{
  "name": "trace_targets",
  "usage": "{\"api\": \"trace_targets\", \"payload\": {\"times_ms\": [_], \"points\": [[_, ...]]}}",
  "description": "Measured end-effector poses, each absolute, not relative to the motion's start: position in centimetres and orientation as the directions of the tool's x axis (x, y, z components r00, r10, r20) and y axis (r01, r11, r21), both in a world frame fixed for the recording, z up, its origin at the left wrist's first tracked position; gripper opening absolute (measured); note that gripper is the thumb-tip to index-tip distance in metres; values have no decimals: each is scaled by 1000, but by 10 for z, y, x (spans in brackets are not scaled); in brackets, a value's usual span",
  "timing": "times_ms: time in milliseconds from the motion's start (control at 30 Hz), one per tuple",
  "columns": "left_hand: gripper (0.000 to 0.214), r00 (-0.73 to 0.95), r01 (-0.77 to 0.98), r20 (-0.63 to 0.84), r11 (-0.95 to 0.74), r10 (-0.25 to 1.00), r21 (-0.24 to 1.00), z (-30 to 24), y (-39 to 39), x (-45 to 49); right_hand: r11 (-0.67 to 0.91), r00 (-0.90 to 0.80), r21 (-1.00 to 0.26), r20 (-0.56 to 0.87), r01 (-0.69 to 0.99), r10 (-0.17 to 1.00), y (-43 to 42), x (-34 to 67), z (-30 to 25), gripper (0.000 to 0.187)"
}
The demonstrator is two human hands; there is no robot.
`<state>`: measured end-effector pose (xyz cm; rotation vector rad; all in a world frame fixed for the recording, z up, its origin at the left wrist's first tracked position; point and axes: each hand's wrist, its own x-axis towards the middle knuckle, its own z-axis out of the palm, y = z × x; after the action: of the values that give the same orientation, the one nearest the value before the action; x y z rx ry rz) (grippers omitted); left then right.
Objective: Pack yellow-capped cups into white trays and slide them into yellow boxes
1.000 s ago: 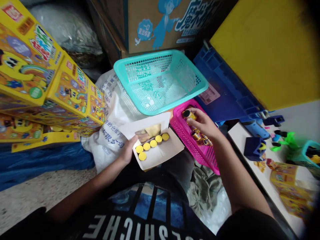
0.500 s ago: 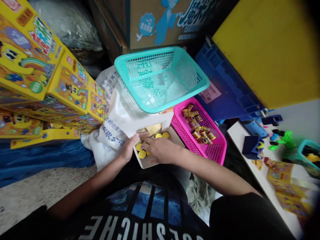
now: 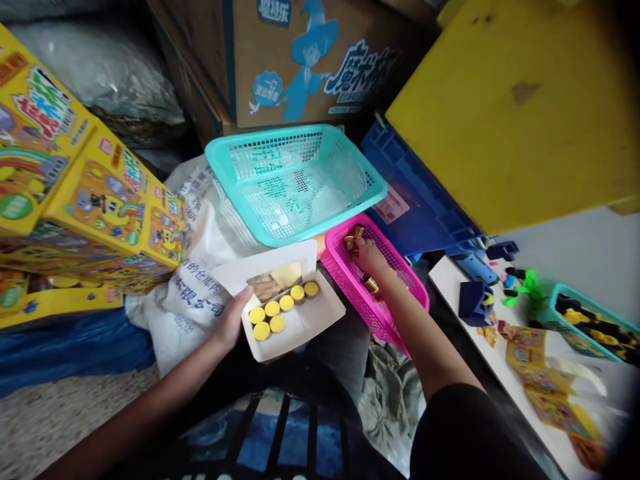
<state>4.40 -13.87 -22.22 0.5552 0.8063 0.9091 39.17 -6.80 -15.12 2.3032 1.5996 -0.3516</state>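
Note:
A small open white carton [image 3: 310, 319] rests on my lap with several small tubs with yellow lids [image 3: 273, 309] standing in it. My left hand [image 3: 231, 321] grips the carton's left edge. To its right is a pink mesh basket [image 3: 350, 280] holding several more small yellow tubs [image 3: 356, 233]. My right hand [image 3: 371, 259] reaches down into this basket among the tubs, fingers curled; whether it holds one I cannot make out.
An empty teal basket [image 3: 295, 180] sits behind on a white printed sack [image 3: 197, 267]. Yellow toy boxes [image 3: 95, 200] are stacked at left, a brown carton and a blue crate [image 3: 420, 200] behind. A white table [image 3: 550, 347] at right carries small parts and a teal tray.
My right hand left the white carton, where one more yellow-lidded tub now stands, and went back into the pink basket. The camera tilted a little.

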Motion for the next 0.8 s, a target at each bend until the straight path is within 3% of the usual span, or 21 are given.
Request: {"api": "trace_targets", "payload": {"times_ms": [133,267,333,433,500,533,600,667,733,800], "points": [[52,357,-483,-378,515,854,708,-223,-139,45,-380,401,145,-474,914,784,-78,389,-157,43],[54,342,-459,-402,524,850,718,-220,-139,45,-361,296,29,-635,932,714,-96,399,-135,11],[54,346,-451,-401,525,848,722,-217,-138,45,-363,247,-51,-646,930,723,-107,400,-112,10],[53,357,-437,-372,505,857,744,-215,-138,44,-291,63,-385,-507,876,860,-127,383,-67,28],[51,361,-428,-352,489,864,760,-214,-139,44,-90,-131,-587,-323,805,937,-138,354,-42,34],[50,366,-426,-344,484,865,764,-213,-140,44,35,-239,-613,-254,789,937,-142,335,-35,32],[50,376,-433,-332,481,865,763,-213,-141,44,263,-441,-520,-252,813,861,-146,291,-37,25],[50,385,-438,-318,475,866,764,-213,-141,44,428,-548,-356,-383,830,743,-146,250,-56,22],[52,380,-430,-302,456,874,779,-213,-142,44,520,-557,-226,-494,824,667,-146,220,-78,30],[54,362,-410,-292,432,886,803,-213,-142,43,539,-570,-224,-500,812,652,-146,208,-90,45]]}}
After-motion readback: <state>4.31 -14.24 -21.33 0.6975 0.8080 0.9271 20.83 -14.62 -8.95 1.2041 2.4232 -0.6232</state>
